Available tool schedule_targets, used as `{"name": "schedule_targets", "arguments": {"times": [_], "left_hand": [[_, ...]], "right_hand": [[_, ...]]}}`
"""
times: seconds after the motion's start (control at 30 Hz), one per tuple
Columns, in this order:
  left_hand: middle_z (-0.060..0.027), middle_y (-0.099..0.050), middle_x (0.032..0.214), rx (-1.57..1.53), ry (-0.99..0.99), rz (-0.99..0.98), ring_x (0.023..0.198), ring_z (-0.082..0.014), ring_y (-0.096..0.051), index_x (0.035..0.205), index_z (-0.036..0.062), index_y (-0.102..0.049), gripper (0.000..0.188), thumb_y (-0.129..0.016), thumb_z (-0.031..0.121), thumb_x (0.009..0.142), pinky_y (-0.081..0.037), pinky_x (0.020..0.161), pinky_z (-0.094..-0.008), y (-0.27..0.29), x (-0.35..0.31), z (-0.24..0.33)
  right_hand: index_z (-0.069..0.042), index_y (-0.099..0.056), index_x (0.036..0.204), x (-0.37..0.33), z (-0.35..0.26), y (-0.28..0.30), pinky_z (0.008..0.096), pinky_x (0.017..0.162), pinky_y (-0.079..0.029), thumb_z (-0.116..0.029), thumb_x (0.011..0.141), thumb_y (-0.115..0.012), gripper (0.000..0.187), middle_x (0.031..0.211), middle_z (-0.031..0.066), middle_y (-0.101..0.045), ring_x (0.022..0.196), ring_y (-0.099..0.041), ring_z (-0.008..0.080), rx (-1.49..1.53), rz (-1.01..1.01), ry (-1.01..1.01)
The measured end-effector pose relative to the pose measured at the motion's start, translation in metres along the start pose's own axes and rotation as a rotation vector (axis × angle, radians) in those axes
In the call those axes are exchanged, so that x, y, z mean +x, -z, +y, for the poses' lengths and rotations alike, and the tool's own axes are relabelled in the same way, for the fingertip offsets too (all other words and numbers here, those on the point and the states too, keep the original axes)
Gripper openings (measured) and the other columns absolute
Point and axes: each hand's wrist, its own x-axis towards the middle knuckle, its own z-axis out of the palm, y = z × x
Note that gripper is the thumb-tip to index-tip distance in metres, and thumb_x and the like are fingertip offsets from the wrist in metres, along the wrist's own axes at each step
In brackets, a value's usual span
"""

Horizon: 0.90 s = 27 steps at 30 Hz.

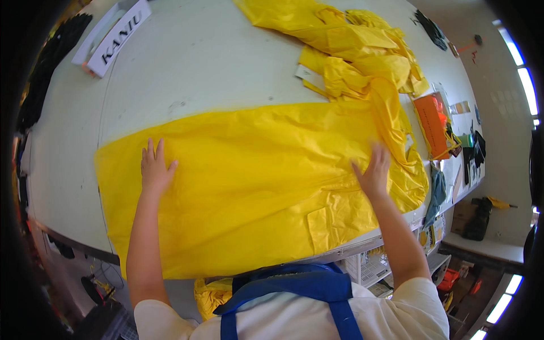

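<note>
A large yellow coated-fabric garment (243, 181) lies spread over the table, its near edge hanging past the table's front. My left hand (156, 169) rests on its left part, fingers spread. Over the right part is my right hand (374, 170), slightly blurred, with fingers stretched out; whether it touches the fabric I cannot tell. Neither hand grips anything. A stitched patch (328, 215) like a pocket shows on the near right of the garment. Just beyond my right hand the fabric bunches into folds.
More crumpled yellow garments (362, 51) are heaped at the far right. A white box (116, 39) stands far left on the white table (187, 62). An orange box (433, 124) sits at the right edge. Below the table are white crates (371, 269) and a yellow bundle (211, 294).
</note>
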Motion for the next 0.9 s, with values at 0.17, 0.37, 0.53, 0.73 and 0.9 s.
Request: {"name": "schedule_targets", "arguments": {"times": [0.17,0.37,0.53,0.73,0.9], "left_hand": [[-0.0116,-0.023,0.149,-0.456,-0.561,0.142,0.136,-0.0322,-0.024,0.142,0.0121,-0.029,0.075,-0.067,0.01,0.077,-0.027,0.11,-0.038,0.042,0.016,0.188],[-0.0118,-0.024,0.148,-0.802,-0.856,0.148,0.134,-0.0307,-0.028,0.143,0.0146,-0.026,0.08,-0.069,0.011,0.075,-0.03,0.108,-0.0373,0.055,0.071,0.415],[-0.0161,-0.05,0.13,-0.584,-0.871,-0.211,0.12,-0.0314,-0.047,0.125,0.0125,-0.053,0.052,-0.07,0.025,0.077,-0.039,0.099,-0.0376,0.078,0.136,0.531],[-0.0177,-0.064,0.101,-0.15,-0.929,-0.037,0.093,-0.0333,-0.062,0.12,0.0101,-0.044,0.049,-0.064,0.027,0.078,-0.048,0.08,-0.0395,0.203,0.139,0.503],[-0.0225,-0.062,0.102,0.353,-0.763,-0.682,0.096,-0.0386,-0.06,0.125,0.0067,-0.039,0.058,-0.06,0.042,0.084,-0.047,0.082,-0.0448,0.214,0.04,0.445]], "right_hand": [[-0.008,-0.05,0.123,0.106,0.116,-0.003,0.0406,0.085,-0.044,-0.019,0.075,-0.067,0.052,0.105,0.0133,-0.057,0.097,-0.055,0.0312,-0.278,-0.036,-0.238],[-0.001,-0.059,0.104,0.086,0.158,0.058,0.0292,0.071,-0.047,-0.007,0.081,-0.052,0.024,0.081,0.0104,-0.062,0.077,-0.061,0.0224,0.454,0.15,-0.302],[-0.001,-0.059,0.103,0.064,0.163,0.084,0.0291,0.075,-0.046,-0.001,0.079,-0.057,0.024,0.088,0.0125,-0.061,0.085,-0.06,0.0223,0.462,0.192,-0.317],[-0.007,-0.051,0.119,0.039,0.125,0.012,0.0426,0.096,-0.038,-0.026,0.085,-0.059,0.04,0.115,0.0167,-0.055,0.111,-0.05,0.0328,0.328,-0.126,-0.054],[-0.01,-0.045,0.131,0.019,0.19,-0.059,0.0419,0.106,-0.03,-0.038,0.088,-0.052,0.052,0.135,0.0145,-0.045,0.126,-0.039,0.0321,0.175,-0.414,-0.226]]}}
